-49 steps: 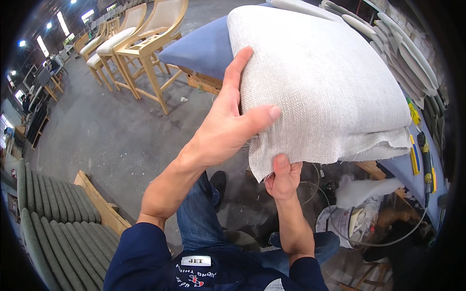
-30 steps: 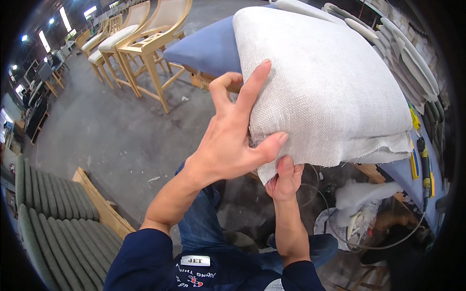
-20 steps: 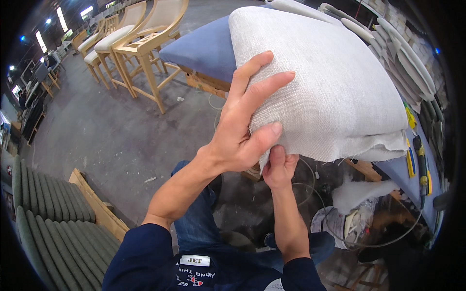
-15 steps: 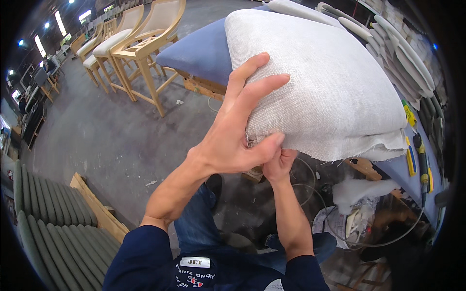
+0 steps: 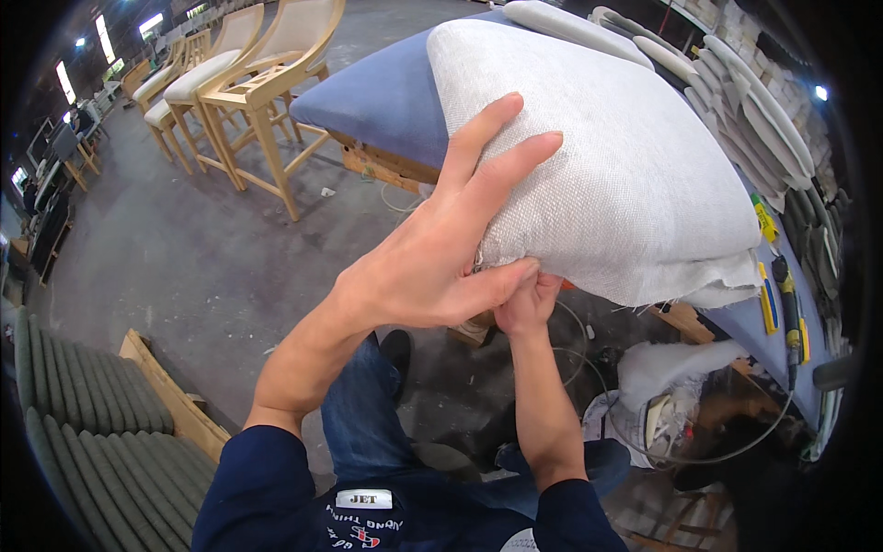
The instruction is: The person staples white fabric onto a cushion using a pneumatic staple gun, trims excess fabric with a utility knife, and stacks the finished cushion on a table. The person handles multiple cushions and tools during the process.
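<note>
Left hand splayed, clamped on pale cushion, right hand curled below, cannot tell its grip

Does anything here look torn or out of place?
The pale fabric has a frayed lower-right edge with loose threads. White fluff lies in a loose heap below. The nearest wooden chair has no seat pad, unlike its neighbour.

And over at eleven o'clock, a line of pale wooden chairs, cream-padded, the nearest showing a bare seat frame! Swing to two: grey padded panels stacked aslant. Three o'clock, a yellow-and-blue cutter beside a black-and-yellow tool. Down at four, fluffy white wadding. Round to eight: ribbed grey-green upholstery against a wooden board.
</note>
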Available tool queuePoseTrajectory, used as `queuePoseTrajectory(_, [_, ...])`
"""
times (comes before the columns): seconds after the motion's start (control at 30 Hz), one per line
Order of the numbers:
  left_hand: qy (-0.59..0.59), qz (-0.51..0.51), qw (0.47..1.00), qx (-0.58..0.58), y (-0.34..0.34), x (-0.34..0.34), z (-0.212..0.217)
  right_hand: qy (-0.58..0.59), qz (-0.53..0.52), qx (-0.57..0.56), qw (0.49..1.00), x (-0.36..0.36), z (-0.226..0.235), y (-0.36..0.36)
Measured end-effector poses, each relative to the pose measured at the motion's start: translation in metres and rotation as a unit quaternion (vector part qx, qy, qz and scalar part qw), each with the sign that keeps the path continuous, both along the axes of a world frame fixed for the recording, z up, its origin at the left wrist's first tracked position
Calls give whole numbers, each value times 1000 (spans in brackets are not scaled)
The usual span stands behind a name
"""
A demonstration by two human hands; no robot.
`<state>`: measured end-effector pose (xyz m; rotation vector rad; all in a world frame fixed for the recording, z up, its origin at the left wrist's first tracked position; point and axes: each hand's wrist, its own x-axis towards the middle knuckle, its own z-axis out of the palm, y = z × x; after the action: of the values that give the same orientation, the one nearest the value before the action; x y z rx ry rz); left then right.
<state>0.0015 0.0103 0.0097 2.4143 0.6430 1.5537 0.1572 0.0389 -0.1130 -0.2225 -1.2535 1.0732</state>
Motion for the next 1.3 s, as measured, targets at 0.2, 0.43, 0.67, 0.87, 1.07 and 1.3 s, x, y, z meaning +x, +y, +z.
queuePoseTrajectory(0.2, [26,1,1000,15,-1,-3,2,91,236,6,968,20,-23,-11])
queuePoseTrajectory(0.43, [3,-3,1000,18,-1,-1,-4,-18,0,-13,1000,6,10,-20])
queuePoseTrajectory(0.67, [11,-2,1000,17,-4,-2,1,-24,-4,5,1000,5,8,-9])
queuePoseTrajectory(0.87, [20,20,999,30,-3,-1,1,-29,8,-2,1000,10,10,-10])
queuePoseTrajectory(1.07, [6,45,998,38,-2,-2,-6,-77,-8,0,997,14,4,0])
queuePoseTrajectory(1.3, [53,117,991,46,-2,7,0,-136,82,-56,986,19,-38,34])
